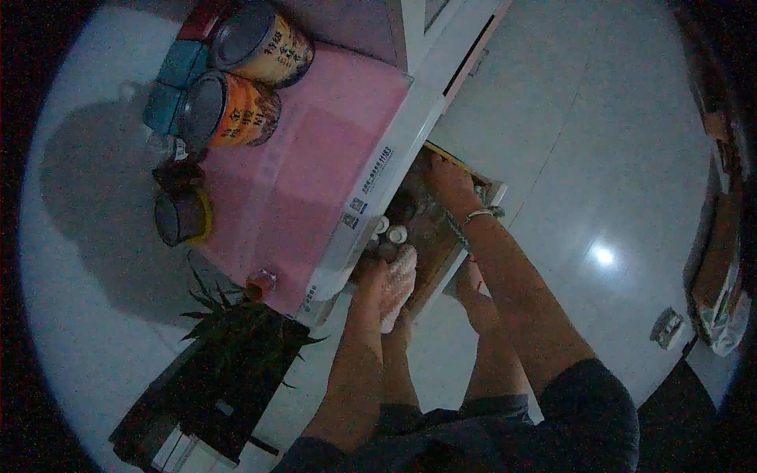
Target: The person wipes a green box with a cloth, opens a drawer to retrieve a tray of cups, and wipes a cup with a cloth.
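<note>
A drawer (pixel 440 236) is pulled out from under a white counter edge, and both of my hands reach into it. My left hand (pixel 374 269) is at its near end, beside several small jars with pale lids (pixel 397 234). Against that hand and wrist lies a pale textured cloth (pixel 400 287). The left fingers are mostly hidden, so whether they grip the cloth is unclear. My right hand (pixel 446 176) reaches down into the drawer's far corner, its fingertips lost in shadow. A dark round object (pixel 403 204) sits between the hands.
Above the drawer, a pink-covered counter (pixel 319 171) carries two large tins (pixel 248 115), blue boxes (pixel 177 77) and a clear container with a yellow rim (pixel 182 219). A spiky potted plant (pixel 236 331) stands at lower left. Pale floor tiles (pixel 568 148) extend right.
</note>
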`<state>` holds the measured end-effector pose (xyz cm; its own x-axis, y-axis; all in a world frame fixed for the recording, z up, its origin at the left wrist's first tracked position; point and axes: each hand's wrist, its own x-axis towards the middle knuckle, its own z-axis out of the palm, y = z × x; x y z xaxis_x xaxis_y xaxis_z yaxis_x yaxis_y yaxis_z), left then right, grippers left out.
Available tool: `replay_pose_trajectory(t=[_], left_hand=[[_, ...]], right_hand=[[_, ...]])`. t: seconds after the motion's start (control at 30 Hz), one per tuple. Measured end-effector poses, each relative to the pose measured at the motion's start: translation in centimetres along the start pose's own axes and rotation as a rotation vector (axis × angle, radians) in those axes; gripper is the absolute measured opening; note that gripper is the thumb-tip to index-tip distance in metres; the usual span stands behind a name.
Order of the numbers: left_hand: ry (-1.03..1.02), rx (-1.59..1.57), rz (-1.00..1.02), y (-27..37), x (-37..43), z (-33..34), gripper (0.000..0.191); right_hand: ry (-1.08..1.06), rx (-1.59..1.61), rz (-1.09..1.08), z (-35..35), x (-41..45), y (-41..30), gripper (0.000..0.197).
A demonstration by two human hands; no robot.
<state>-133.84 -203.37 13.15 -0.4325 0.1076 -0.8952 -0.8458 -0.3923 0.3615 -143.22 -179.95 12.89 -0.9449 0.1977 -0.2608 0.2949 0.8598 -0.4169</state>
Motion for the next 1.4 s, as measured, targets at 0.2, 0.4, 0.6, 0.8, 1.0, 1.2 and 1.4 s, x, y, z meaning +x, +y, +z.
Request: replay_pose_trajectory(t=[0.2,0.4,0.6,0.8,1.0,1.2,1.4], left_hand=[[0.168,0.184,0.026,-0.8,2.5,-1.5,0.038],[0.323,0.305,0.033,-2.0,3.9,-8.7,0.043],[0.356,0.296,0.101,-1.6,2.7,-4.4,0.045],[0.363,0.222,0.116,0.5,-2.3,-0.8,0.045],[0.356,0.239,0.126,0.9,-1.6,-2.1,0.045],[0.273,0.221,0.151,0.8,-2.0,-1.7,0.046],[0.186,0.192,0.186,0.3,-2.6,-2.0,0.047]], right_hand=[[0.122,0.025,-0.096,0.0,0.0,1.4,0.034],[-0.179,0.111,-0.086,-2.7,0.0,-2.6,0.041],[-0.271,0.061,0.0,-1.7,0.5,0.2,0.071],[-0.267,0.062,-0.025,-1.8,-0.1,0.8,0.077],[-0.459,0.193,0.011,-4.9,0.5,-1.0,0.076],[-0.526,0.246,0.001,-4.6,1.4,0.3,0.075],[-0.403,0.305,-0.143,-5.2,0.5,-0.3,0.075]])
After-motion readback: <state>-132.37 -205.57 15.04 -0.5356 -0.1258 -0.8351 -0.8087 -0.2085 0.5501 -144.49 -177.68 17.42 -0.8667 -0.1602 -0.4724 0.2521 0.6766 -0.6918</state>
